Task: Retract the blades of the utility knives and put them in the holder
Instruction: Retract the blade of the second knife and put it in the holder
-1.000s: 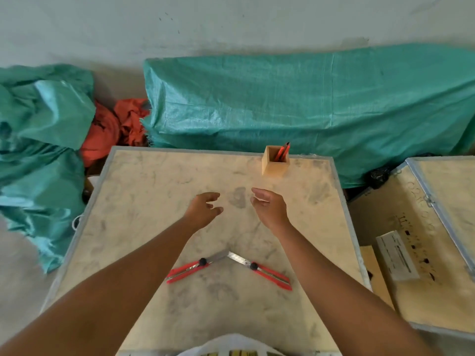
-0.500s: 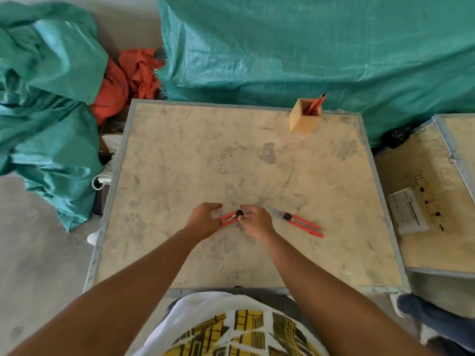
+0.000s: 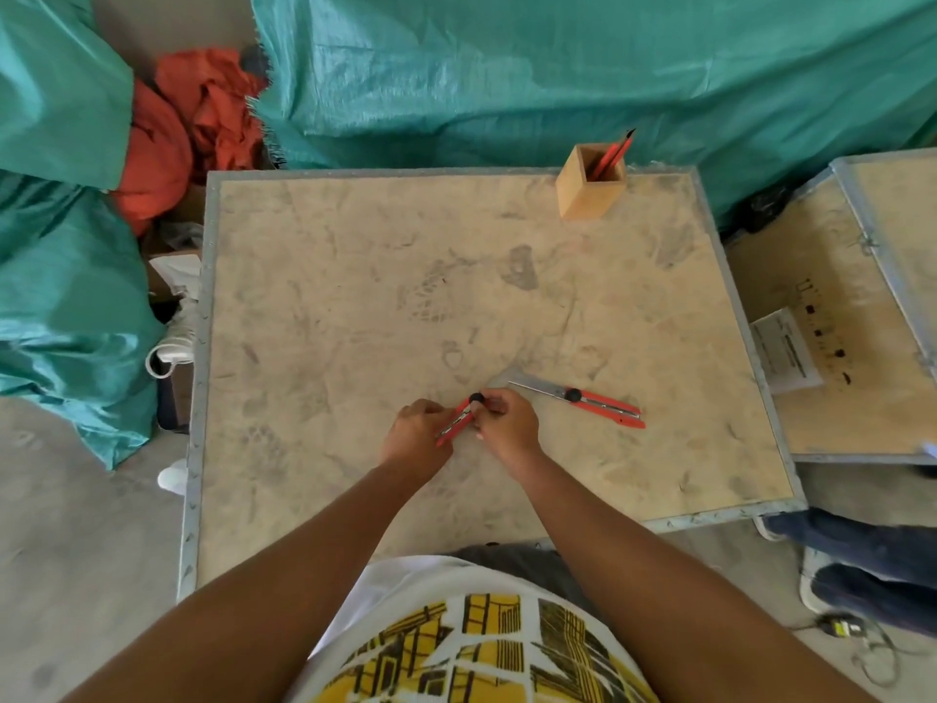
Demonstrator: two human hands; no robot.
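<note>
Both hands hold one red utility knife (image 3: pixel 460 417) low over the middle of the wooden table (image 3: pixel 314 307). My left hand (image 3: pixel 415 438) grips its handle end and my right hand (image 3: pixel 504 423) pinches its front end by the black knob; its blade is hidden by my fingers. A second red utility knife (image 3: pixel 593 401) lies on the table just to the right, blade out and pointing left. The wooden holder (image 3: pixel 588 187) stands at the table's far right corner with red knives (image 3: pixel 614 153) sticking out of it.
Teal tarps (image 3: pixel 507 68) and an orange cloth (image 3: pixel 197 119) lie behind and left of the table. A second wooden crate (image 3: pixel 852 317) with a paper label sits to the right. Another person's legs and shoes (image 3: pixel 862 560) are at the lower right.
My hands dropped from mid-table to the left knife and picked it up. The knife is now steeper between my hands. The camera tilted down, so the holder sits farther away.
</note>
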